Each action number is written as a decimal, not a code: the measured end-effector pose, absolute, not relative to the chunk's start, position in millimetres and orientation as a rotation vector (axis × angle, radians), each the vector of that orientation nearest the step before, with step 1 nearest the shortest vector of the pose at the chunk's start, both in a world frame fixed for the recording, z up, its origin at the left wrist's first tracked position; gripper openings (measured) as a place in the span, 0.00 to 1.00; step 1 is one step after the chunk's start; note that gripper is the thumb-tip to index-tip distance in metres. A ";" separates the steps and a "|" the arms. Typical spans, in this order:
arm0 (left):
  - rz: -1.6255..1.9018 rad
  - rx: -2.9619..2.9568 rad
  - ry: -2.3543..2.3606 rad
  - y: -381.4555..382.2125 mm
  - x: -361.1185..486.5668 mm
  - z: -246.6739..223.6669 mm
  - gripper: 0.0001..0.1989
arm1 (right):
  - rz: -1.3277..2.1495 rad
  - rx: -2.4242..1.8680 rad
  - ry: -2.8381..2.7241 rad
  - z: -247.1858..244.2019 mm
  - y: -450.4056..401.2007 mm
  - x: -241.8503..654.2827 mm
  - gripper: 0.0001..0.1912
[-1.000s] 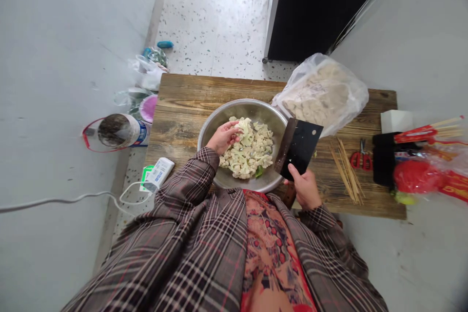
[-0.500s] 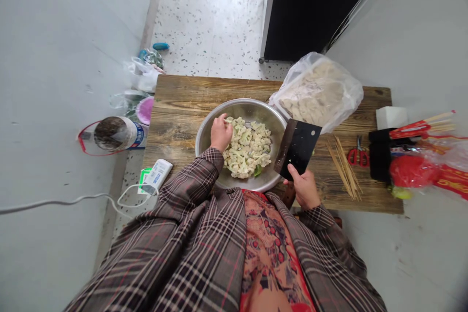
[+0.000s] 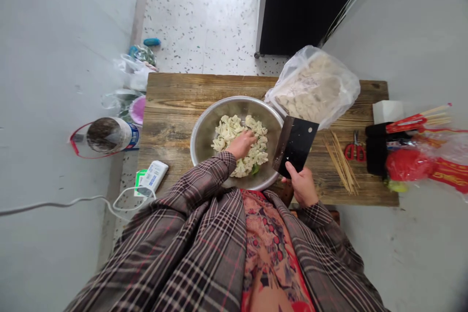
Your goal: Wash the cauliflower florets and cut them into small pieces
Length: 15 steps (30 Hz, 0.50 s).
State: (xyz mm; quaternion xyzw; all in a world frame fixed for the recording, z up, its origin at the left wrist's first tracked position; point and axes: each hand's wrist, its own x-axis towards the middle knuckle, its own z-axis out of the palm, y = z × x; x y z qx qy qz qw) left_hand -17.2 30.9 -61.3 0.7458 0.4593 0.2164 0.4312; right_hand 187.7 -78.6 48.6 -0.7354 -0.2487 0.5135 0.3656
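Note:
A large metal bowl (image 3: 204,148) on the wooden table holds many pale cauliflower pieces (image 3: 228,129) and a bit of green leaf (image 3: 255,169). My left hand (image 3: 241,145) is down among the cauliflower in the middle of the bowl, its fingers bent; what the fingertips touch or hold is hidden. Right of the bowl, my right hand (image 3: 302,185) grips a dark cleaver (image 3: 297,146), thumb on the lower part of the blade. The blade stands beside the bowl's right rim.
On the wooden table (image 3: 171,107) are a filled plastic bag (image 3: 314,87), wooden skewers (image 3: 341,165), red-handled scissors (image 3: 354,151), a white box (image 3: 387,111) and red packages (image 3: 411,163). A power strip (image 3: 156,175) lies by the left edge.
My left hand has moved from the bowl's left side rightward into the cauliflower, and the pieces have shifted to the left and apart. My right hand still holds the cleaver. The view has shifted slightly.

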 end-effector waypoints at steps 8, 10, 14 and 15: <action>0.849 0.815 1.087 29.5 -51.7 -26.1 0.13 | 1.316 -1.888 -0.596 43.4 -77.0 191.3 0.25; 0.865 0.620 0.963 24.9 -53.1 -16.8 0.17 | 1.331 -1.881 -0.616 43.9 -76.4 189.8 0.24; 0.881 0.407 0.857 18.7 -54.1 -4.9 0.16 | 1.354 -1.867 -0.677 47.5 -76.8 186.2 0.22; 0.876 0.389 0.853 17.4 -54.7 -3.2 0.15 | 1.357 -1.864 -0.691 48.5 -77.3 185.5 0.22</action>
